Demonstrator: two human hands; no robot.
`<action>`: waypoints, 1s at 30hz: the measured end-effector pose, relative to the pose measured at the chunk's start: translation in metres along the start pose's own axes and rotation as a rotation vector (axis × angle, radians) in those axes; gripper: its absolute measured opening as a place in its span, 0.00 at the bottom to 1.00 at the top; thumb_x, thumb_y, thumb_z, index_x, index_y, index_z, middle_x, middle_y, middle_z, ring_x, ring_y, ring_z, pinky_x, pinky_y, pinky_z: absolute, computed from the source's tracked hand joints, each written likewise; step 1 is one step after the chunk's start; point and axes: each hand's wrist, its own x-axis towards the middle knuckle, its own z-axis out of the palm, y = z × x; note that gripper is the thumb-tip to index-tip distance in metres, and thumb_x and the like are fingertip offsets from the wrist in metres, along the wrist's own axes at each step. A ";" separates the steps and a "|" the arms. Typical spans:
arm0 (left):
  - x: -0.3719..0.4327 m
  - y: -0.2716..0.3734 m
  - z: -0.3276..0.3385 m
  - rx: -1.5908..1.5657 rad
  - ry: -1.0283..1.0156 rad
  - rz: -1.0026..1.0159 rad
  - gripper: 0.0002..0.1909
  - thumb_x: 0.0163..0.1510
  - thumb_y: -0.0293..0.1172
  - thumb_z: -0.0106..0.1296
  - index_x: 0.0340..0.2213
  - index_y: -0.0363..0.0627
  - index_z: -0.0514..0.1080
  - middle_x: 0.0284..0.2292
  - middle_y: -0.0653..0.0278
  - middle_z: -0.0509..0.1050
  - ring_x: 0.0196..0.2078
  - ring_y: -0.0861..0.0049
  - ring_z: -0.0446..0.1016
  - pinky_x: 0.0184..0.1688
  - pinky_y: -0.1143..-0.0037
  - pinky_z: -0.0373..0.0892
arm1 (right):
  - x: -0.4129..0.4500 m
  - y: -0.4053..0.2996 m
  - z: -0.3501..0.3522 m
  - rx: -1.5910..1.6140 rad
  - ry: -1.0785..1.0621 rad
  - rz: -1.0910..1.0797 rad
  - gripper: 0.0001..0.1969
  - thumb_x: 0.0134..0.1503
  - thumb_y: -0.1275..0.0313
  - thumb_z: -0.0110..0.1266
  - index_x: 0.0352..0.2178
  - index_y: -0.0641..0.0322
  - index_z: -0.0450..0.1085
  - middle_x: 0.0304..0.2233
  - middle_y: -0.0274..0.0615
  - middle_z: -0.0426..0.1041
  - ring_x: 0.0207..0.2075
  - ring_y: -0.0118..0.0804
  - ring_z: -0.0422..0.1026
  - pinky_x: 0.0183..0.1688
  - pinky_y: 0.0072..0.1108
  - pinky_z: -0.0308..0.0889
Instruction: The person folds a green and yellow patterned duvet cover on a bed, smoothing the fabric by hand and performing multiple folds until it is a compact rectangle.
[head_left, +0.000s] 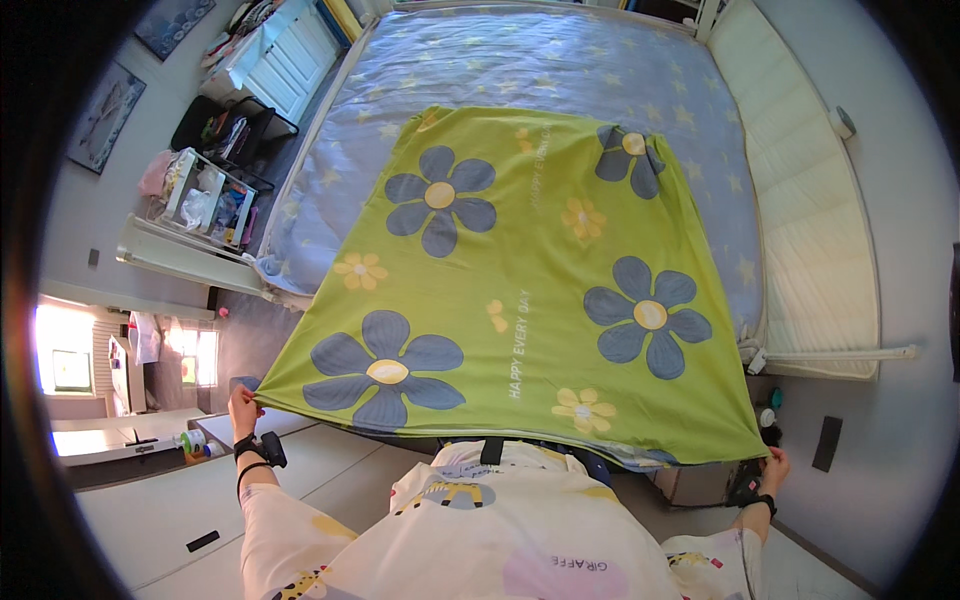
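A green cloth cover with blue-grey and yellow flowers (540, 262) is spread from the bed towards me, its near edge stretched between my hands close to my waist. My left hand (244, 409) pinches its near left corner. At the near right corner, my right hand (775, 463) grips the same edge. The far part of the cover lies on a blue star-patterned sheet (480, 52), with a fold at its far right corner. Some blue lining shows under the near edge on the right. Both wrists carry black bands with small devices.
Left of the bed stand a white rolling cart (184, 199) with bags, a black rack (232, 135) and a white cabinet (289, 60). A padded bed guard (802, 187) runs along the right wall. A cardboard box (694, 486) and white cabinets (172, 525) are near me.
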 end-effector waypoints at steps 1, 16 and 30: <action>0.012 -0.001 -0.003 0.010 -0.005 0.007 0.06 0.41 0.13 0.37 0.21 0.38 0.60 0.13 0.61 0.64 0.12 0.75 0.67 0.12 0.78 0.62 | 0.007 -0.008 0.009 0.001 0.001 0.013 0.04 0.46 0.79 0.52 0.27 0.65 0.68 0.25 0.36 0.70 0.25 0.29 0.68 0.26 0.20 0.64; 0.303 0.084 0.159 0.997 -0.481 0.025 0.09 0.46 0.27 0.41 0.26 0.36 0.70 0.25 0.46 0.73 0.26 0.55 0.73 0.28 0.64 0.69 | 0.067 -0.138 0.156 -0.968 -0.331 -0.035 0.06 0.41 0.79 0.50 0.25 0.61 0.71 0.28 0.50 0.72 0.33 0.49 0.70 0.35 0.31 0.65; 0.198 0.513 0.839 0.293 -0.467 0.490 0.39 0.47 0.45 0.48 0.56 0.45 0.45 0.57 0.49 0.45 0.60 0.58 0.43 0.56 0.52 0.43 | 0.385 -0.362 0.633 -0.102 -0.314 -0.518 0.27 0.45 0.61 0.57 0.43 0.68 0.63 0.41 0.48 0.68 0.44 0.39 0.66 0.46 0.26 0.60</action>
